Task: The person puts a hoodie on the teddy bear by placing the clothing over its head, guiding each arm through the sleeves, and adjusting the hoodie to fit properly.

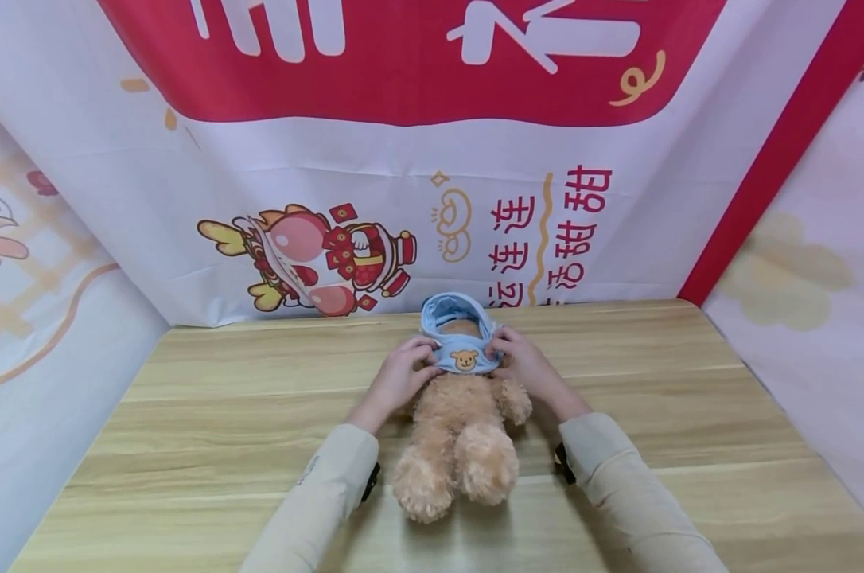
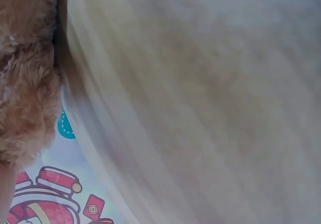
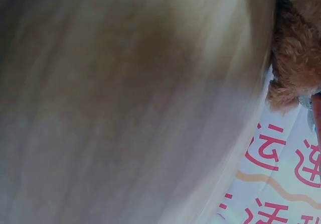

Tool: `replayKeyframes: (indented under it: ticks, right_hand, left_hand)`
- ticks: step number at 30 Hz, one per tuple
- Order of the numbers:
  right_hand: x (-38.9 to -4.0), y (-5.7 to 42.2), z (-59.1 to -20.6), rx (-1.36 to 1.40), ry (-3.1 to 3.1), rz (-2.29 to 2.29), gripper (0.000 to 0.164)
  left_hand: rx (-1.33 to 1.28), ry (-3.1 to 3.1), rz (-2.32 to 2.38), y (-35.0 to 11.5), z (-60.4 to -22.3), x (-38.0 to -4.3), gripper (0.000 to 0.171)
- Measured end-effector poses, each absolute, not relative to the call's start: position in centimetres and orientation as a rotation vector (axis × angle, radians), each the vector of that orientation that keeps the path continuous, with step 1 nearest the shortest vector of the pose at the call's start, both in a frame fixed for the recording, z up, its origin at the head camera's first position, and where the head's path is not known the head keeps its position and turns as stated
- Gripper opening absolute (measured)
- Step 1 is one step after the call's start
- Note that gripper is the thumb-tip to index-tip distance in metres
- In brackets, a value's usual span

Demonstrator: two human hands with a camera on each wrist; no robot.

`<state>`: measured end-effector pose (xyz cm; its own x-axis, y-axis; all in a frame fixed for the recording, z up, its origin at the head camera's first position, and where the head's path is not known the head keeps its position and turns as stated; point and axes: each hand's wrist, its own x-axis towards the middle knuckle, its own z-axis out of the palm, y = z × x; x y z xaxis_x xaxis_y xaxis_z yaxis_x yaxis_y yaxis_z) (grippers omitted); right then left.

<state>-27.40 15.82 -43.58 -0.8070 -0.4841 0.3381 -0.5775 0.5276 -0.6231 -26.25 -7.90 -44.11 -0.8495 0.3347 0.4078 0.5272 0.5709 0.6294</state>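
Observation:
A light-brown plush bear [image 1: 457,410] lies on the wooden table with its feet toward me. Over its head and neck sits a light-blue hooded garment [image 1: 446,356] with a small bear-face patch; brown fur shows inside the hood opening. My left hand [image 1: 402,374] pinches the garment's left edge. On the opposite edge, my right hand [image 1: 525,366] grips the cloth with curled fingers. Brown fur [image 2: 25,103] fills the left side of the left wrist view. The right wrist view catches fur [image 3: 298,48] at its right edge; the fingers are mostly out of both wrist views.
The wooden table [image 1: 260,414] reaches back to a printed white and red cloth [image 1: 375,151] hanging upright behind it. Further printed cloths hang at the left [image 1: 38,334] and right [image 1: 811,382] sides.

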Motion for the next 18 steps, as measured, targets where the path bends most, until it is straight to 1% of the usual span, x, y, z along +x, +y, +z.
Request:
replayKeyframes:
  ticks: [4,6,8,10,12,13,15,18]
  right_hand:
    - [-27.3,15.9,-43.4,0.924,-2.637,1.042,0.026]
    - [-27.3,15.9,-43.3,0.908,-2.655,1.017,0.031]
    - [-27.3,15.8,-43.1,0.877,-2.69,1.043,0.04]
    - [-27.3,15.8,-42.8,0.835,-2.744,1.064,0.054]
    - [-27.3,15.8,-42.5,0.806,-2.796,1.05,0.066]
    - [-27.3,15.8,-42.4,0.803,-2.815,1.035,0.069]
    - [-27.3,15.8,-42.2,0.815,-2.838,0.978,0.07]
    - [-27.3,15.8,-42.1,0.853,-2.828,0.961,0.062]
  left_hand:
    - [-0.723,-2.602,-1.097,-7.6,-43.6,-26.3,0.014]
    - [-0.677,-2.656,-1.068,-7.5,-43.2,-26.2,0.019]
    - [-0.628,-2.715,-1.056,-7.4,-42.9,-26.2,0.033]
    - [-0.602,-2.766,-1.043,-7.2,-42.6,-26.3,0.05]
    - [-0.609,-2.8,-1.033,-7.1,-42.3,-26.4,0.06]
    - [-0.621,-2.814,-1.022,-7.1,-42.2,-26.4,0.063]
    - [-0.645,-2.825,-0.999,-7.1,-42.1,-26.5,0.062]
    - [-0.64,-2.823,-1.008,-7.1,-42.1,-26.6,0.054]
